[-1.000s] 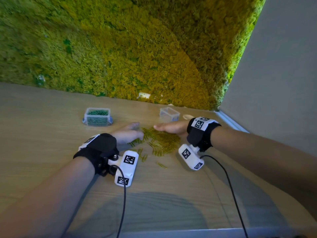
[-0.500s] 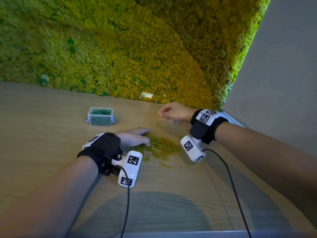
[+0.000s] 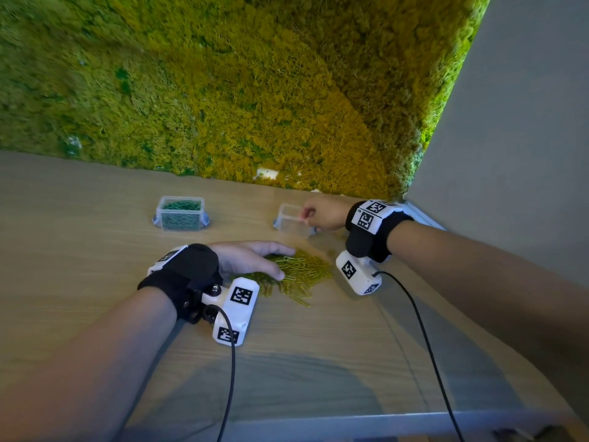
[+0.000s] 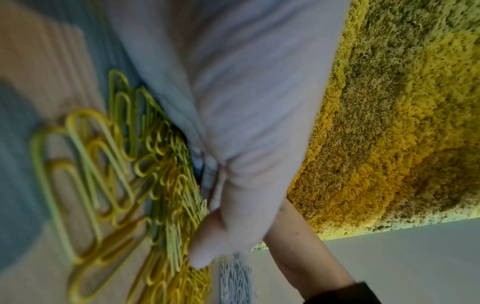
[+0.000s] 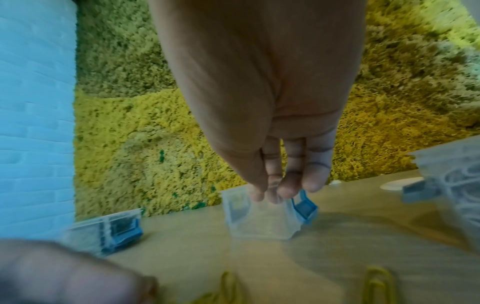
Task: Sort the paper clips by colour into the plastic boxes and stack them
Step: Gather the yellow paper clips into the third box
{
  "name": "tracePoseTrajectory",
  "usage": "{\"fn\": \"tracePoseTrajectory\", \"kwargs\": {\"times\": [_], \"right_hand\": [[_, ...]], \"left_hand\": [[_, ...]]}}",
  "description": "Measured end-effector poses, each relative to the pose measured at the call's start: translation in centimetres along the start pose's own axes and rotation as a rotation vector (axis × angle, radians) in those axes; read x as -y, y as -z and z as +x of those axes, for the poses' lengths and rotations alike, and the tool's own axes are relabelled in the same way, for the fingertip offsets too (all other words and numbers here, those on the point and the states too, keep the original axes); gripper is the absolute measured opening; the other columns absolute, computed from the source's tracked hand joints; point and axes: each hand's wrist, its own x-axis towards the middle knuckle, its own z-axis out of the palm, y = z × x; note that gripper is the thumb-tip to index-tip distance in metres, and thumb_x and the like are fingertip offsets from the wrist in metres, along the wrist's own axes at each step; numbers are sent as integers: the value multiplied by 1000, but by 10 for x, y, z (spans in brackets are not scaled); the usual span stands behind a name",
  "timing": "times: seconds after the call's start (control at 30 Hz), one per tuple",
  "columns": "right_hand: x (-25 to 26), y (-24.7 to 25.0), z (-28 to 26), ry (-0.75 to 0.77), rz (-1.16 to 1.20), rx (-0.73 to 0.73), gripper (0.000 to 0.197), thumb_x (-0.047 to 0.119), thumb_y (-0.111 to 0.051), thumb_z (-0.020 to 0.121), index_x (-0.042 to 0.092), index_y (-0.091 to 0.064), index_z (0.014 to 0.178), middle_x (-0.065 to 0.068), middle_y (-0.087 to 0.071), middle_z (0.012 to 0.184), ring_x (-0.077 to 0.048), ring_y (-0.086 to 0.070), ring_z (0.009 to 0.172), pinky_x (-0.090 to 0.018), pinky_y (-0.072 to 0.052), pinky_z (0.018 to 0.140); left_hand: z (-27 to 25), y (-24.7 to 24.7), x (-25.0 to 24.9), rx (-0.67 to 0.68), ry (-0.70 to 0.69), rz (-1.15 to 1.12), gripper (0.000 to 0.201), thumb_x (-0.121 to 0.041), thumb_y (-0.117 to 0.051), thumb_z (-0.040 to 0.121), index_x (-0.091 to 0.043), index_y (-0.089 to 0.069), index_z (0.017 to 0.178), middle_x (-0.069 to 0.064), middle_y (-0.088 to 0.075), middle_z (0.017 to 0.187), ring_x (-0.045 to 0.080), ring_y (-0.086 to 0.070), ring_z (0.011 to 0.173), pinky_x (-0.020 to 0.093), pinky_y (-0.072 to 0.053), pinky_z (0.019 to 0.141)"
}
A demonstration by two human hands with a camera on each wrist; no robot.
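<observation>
Green paper clips [image 3: 181,206] fill the clear box [image 3: 180,215] at far left on my wooden table [image 3: 79,250]. My left hand [image 3: 248,258] lies flat, fingers straight, on the yellow paper clips [image 3: 302,271]. Further right, my right hand [image 3: 325,212] pinches the rim of the empty plastic box [image 3: 291,223] by the moss wall [image 3: 255,90].
</observation>
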Motion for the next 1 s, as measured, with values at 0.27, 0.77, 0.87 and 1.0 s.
{"fn": "tracePoseTrajectory", "kwargs": {"times": [0.27, 0.77, 0.87, 1.0], "right_hand": [[2, 12, -52, -6, -65, 223, 43, 13, -52, 93, 19, -44, 135, -5, -52, 126, -21, -51, 109, -24, -45, 84], [35, -15, -56, 57, 200, 480, 81, 20, -77, 78, 8, -32, 145, -5, -51, 131, -16, -54, 111, -23, -45, 93], [45, -19, -52, 81, 354, 447, 75, 8, -74, 81, 7, -31, 143, 0, -47, 116, -7, -57, 83, -13, -50, 63], [53, -24, -47, 95, 459, 428, 62, 0, -70, 82, -1, -37, 135, -15, -55, 115, -15, -60, 76, -16, -55, 57]], "left_hand": [[-6, 8, 0, -82, -3, -31, 82, -16, -76, 71, -19, -34, 141, -1, -24, 155, 13, -22, 141, 27, -20, 114], [0, 8, -2, -149, 139, 210, 68, -15, -75, 79, -12, -41, 137, 7, -47, 130, 15, -55, 93, 19, -46, 69], [4, 6, -2, -236, 112, 243, 63, -24, -77, 77, -10, -46, 130, 8, -53, 121, 17, -52, 98, 31, -46, 81], [6, 8, 4, -365, 71, 234, 40, -22, -79, 75, -13, -52, 104, 6, -61, 100, 24, -59, 91, 37, -46, 79]]}}
